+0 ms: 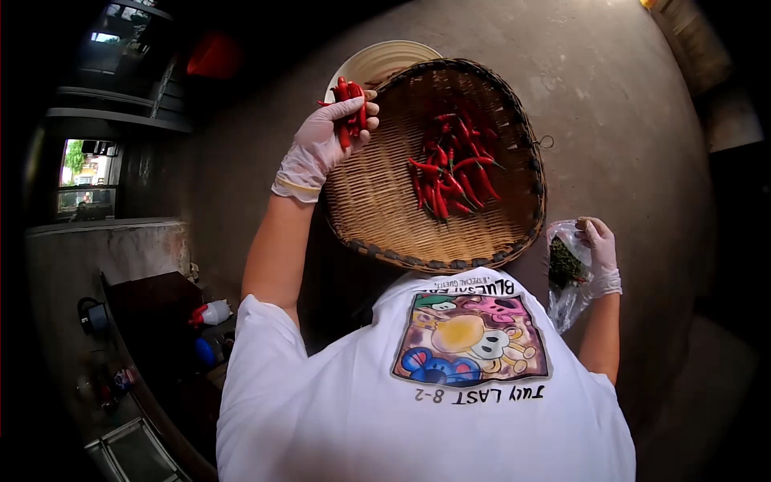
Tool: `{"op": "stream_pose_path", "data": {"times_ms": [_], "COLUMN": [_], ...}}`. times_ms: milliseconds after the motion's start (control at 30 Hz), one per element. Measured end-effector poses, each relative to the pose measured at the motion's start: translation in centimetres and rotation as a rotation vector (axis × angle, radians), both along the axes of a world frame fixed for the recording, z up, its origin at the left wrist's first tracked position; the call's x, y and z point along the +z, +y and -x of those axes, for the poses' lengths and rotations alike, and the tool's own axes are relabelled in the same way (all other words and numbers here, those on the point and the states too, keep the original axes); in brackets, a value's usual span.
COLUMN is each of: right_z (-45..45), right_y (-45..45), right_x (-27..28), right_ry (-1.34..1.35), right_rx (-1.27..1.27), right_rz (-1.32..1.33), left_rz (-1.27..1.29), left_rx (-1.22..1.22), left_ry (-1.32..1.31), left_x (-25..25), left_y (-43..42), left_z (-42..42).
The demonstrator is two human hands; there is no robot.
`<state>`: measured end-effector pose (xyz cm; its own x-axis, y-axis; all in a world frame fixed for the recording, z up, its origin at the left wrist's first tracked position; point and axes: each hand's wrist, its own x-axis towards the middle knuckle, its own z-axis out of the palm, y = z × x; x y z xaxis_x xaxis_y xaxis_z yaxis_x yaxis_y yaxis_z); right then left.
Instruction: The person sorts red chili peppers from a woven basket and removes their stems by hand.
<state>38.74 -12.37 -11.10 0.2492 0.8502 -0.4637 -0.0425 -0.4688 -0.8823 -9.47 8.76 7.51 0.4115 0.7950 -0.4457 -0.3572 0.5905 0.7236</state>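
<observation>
Several red chili peppers are bunched in my left hand, whose gloved fingers are closed round them above the left rim of a woven basket. A loose pile of red chili peppers lies inside that basket, toward its right side. My right hand, also gloved, is off to the right of the basket with fingers closed at the upper edge of a clear plastic bag. Small green stems show inside the bag, with a bit of red among them. The fingertips partly hide where the hand meets the plastic.
A pale round basin stands behind the basket, partly covered by it. Grey floor extends beyond. On the left are a dark table, a red-and-white item and a blue object.
</observation>
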Motion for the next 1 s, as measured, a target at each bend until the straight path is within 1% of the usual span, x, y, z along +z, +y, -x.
{"op": "stream_pose_path", "data": {"times_ms": [67,100,233,267,300,367,433,467,500,567,600,633,667,700,733,767,800,833,867,900,967,1000], "right_z": [1.7,2.3,6.0,7.1,8.4,10.6,12.4,13.4,14.2,15.5,15.9,16.5,17.1,17.9,18.8,19.5,20.0,20.3,20.3,20.2,19.8,19.7], "right_y": [1.4,1.6,3.6,4.0,4.3,4.7,5.0,5.1,5.6,6.6,7.3,8.1,8.8,9.5,10.1,10.7,11.2,11.5,11.6,11.7,11.5,11.2], "right_x": [2.1,3.2,7.4,8.7,9.5,9.3,9.9,9.8,10.9,9.9,9.4,9.0,8.6,8.4,8.6,8.6,8.5,8.4,8.5,8.6,8.7,8.7], "right_ry": [0.043,0.057,0.165,0.116,0.107,0.105,-0.055,-0.218,-0.505,-0.655,-0.688,-0.753,-0.817,-0.881,-0.934,-0.975,-1.015,-1.055,-1.054,-0.904,-0.605,-0.286], "right_rx": [0.035,0.047,0.116,0.156,0.162,0.168,0.32,0.365,0.463,0.476,0.498,0.528,0.557,0.585,0.582,0.595,0.606,0.615,0.628,0.599,0.541,0.475], "right_rz": [-0.073,-0.098,-0.253,-0.271,-0.316,-0.392,-0.404,-0.451,-0.525,-0.597,-0.595,-0.546,-0.498,-0.451,-0.431,-0.423,-0.414,-0.402,-0.404,-0.427,-0.463,-0.461], "left_rz": [0.015,0.042,0.008,-0.019,-0.058,-0.099,-0.101,-0.243,-0.389,-0.759,-0.824,-0.791,-0.679,-0.709,-0.62,-0.578,-0.487,-0.41,-0.376,-0.341,-0.357,-0.353], "left_rx": [0.033,0.025,0.133,0.203,0.199,0.202,0.301,0.392,0.485,0.488,0.446,0.391,0.325,0.219,0.133,0.033,-0.023,-0.054,-0.11,-0.166,-0.231,-0.27], "left_ry": [0.024,-0.046,0.102,0.178,0.209,0.555,0.789,0.849,0.905,0.806,0.743,0.684,0.626,0.611,0.578,0.575,0.463,0.414,0.418,0.421,0.445,0.456], "left_x": [-0.4,-0.8,-1.7,-1.6,-2.3,-3.1,-0.6,-0.9,-1.2,-2.8,-3.1,-2.2,-2.1,-2.0,-1.7,-2.4,-2.7,-3.1,-3.8,-4.4,-4.2,-4.5], "left_y": [2.6,4.1,8.8,9.5,10.3,11.2,8.0,7.4,7.1,6.4,5.5,3.3,1.4,-0.4,-2.4,-3.6,-4.9,-6.0,-6.8,-7.5,-9.2,-9.9], "left_z": [1.1,1.8,3.2,2.8,3.0,3.6,0.6,-0.2,-0.6,-0.4,-0.9,-2.4,-3.7,-4.9,-6.2,-6.7,-7.3,-7.9,-8.0,-8.0,-8.6,-8.8]}}
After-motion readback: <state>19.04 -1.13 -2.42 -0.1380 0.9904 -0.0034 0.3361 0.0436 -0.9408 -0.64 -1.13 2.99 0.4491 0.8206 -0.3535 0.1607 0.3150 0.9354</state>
